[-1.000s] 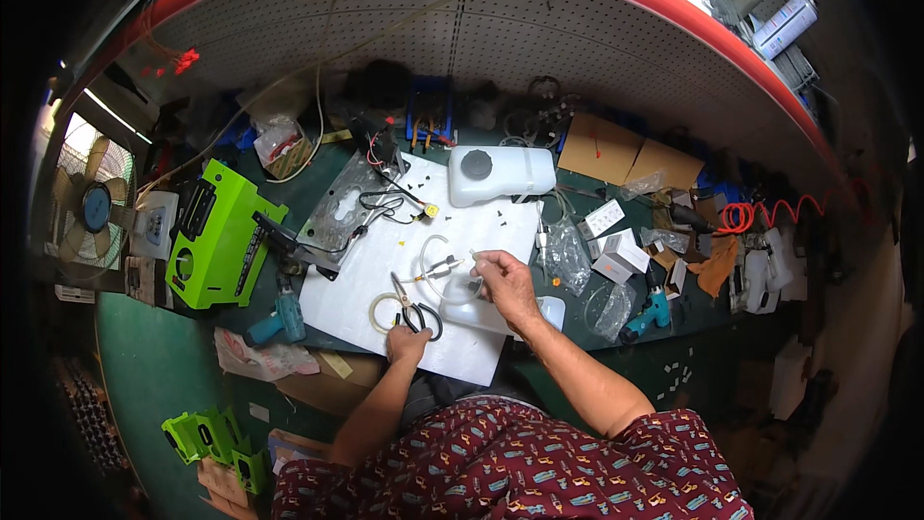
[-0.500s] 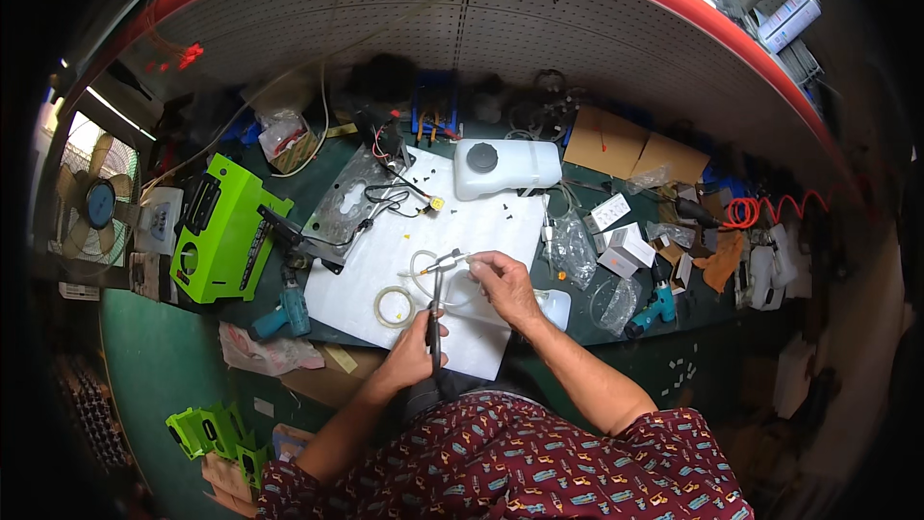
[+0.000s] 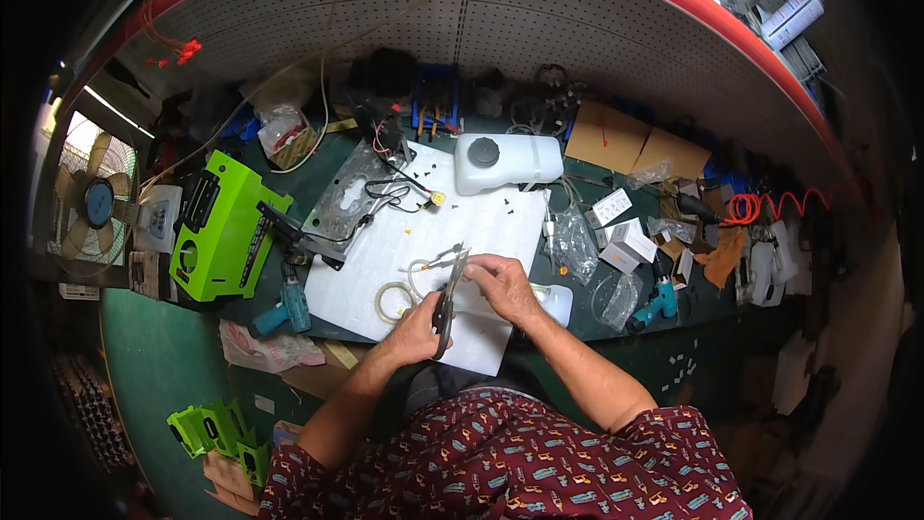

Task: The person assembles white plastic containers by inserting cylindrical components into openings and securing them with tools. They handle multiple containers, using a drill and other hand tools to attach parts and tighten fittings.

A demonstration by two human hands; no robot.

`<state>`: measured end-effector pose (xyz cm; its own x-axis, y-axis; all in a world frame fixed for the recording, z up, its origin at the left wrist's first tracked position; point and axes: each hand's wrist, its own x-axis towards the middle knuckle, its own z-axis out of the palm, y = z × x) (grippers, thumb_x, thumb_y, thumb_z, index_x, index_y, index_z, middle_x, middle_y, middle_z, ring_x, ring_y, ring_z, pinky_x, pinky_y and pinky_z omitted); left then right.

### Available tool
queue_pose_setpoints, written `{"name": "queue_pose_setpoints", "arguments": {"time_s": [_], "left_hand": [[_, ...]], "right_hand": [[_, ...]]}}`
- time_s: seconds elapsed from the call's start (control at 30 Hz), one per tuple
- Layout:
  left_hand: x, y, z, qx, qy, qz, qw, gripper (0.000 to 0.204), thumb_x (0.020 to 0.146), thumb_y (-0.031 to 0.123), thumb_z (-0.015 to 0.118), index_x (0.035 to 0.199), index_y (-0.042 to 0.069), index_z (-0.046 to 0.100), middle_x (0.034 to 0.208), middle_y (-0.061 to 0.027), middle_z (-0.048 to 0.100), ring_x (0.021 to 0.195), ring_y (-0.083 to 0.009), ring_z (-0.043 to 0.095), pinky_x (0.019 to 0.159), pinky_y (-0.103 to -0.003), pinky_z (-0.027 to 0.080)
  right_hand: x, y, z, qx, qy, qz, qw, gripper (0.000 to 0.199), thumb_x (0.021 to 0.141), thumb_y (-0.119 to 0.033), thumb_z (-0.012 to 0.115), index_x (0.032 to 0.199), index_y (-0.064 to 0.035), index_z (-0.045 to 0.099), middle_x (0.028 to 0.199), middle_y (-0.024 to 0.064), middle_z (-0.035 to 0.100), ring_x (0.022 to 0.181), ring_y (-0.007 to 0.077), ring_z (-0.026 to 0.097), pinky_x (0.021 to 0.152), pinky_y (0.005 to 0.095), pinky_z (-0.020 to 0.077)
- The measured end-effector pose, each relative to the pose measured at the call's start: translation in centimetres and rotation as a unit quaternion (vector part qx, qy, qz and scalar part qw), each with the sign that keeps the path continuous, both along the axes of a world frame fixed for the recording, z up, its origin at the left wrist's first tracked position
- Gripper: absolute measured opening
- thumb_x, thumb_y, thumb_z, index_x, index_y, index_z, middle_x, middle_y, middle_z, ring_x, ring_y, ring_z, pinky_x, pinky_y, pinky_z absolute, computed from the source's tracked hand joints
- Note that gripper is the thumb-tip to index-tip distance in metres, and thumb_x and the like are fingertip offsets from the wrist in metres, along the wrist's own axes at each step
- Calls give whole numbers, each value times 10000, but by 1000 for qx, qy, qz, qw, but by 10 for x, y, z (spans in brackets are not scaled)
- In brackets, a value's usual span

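My left hand (image 3: 416, 333) is closed round the black handles of a pair of scissors (image 3: 457, 274). The blades point up and away from me, close by the fingertips of my right hand (image 3: 505, 289). That right hand is pinched on a thin clear tube, which is mostly hidden by the fingers and blades. Left of the scissors, a coil of clear tubing (image 3: 378, 302) lies on a white foam sheet (image 3: 395, 241). A small dark fitting (image 3: 454, 250) sits at the tubing's upper end, near the scissor tips.
Farther back stand a white plastic tank (image 3: 525, 162) with a black cap and a metal bracket (image 3: 337, 202) with wires. A green housing (image 3: 226, 226) and a teal drill (image 3: 289, 311) are at left. White boxes (image 3: 628, 246) and another teal drill (image 3: 659, 303) lie right.
The scissors in my left hand have turned, so their blades now show wider beside the right fingertips. My left hand has shifted slightly right; my right hand stays nearly in place.
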<state>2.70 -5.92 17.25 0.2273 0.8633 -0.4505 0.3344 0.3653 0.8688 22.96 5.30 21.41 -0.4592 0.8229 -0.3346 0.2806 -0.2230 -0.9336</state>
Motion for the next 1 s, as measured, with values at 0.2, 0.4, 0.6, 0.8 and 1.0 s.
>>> {"name": "queue_pose_setpoints", "arguments": {"time_s": [0.2, 0.4, 0.6, 0.8, 1.0], "left_hand": [[-3, 5, 2, 9, 12, -23, 1000, 692, 765, 45, 718, 1411, -8, 474, 1190, -148, 723, 1056, -232, 699, 926, -358, 566], [0, 5, -6, -20, -4, -10, 1000, 557, 861, 22, 696, 1389, -26, 525, 1070, -122, 748, 931, -184, 708, 847, -328, 576], [-4, -12, -16, -76, -139, 108, 982, 484, 918, 7, 664, 1386, -9, 545, 1007, -84, 731, 860, -112, 671, 766, -265, 541], [-63, -45, -69, 64, 334, 180, 923, 388, 914, 153, 724, 1247, 3, 591, 929, -223, 738, 805, -410, 729, 752, -505, 557], [-109, -36, -107, -83, 426, 141, 890, 534, 864, 260, 777, 1304, 18, 596, 1065, -232, 739, 1041, -469, 694, 945, -555, 525]], "right_hand": [[3, 6, -1, 32, -13, 19, 999, 337, 1025, -263, 667, 1144, 38, 762, 893, 77, 755, 852, 141, 671, 780, 304, 529], [8, 12, -21, 54, -23, 7, 998, 324, 1020, -242, 672, 1142, 44, 765, 882, 91, 762, 831, 153, 681, 781, 309, 543], [15, 20, -31, 43, -24, -31, 998, 255, 1006, -178, 687, 1105, 43, 767, 863, 74, 759, 795, 127, 673, 748, 288, 542], [52, 32, -5, 7, -27, -139, 990, 209, 1011, -165, 688, 1096, 13, 757, 853, 11, 735, 695, 54, 569, 648, 240, 472], [111, 24, 8, -23, 16, -284, 958, 189, 1042, -187, 662, 1148, -36, 700, 889, 18, 735, 609, 40, 526, 532, 204, 430]]}}
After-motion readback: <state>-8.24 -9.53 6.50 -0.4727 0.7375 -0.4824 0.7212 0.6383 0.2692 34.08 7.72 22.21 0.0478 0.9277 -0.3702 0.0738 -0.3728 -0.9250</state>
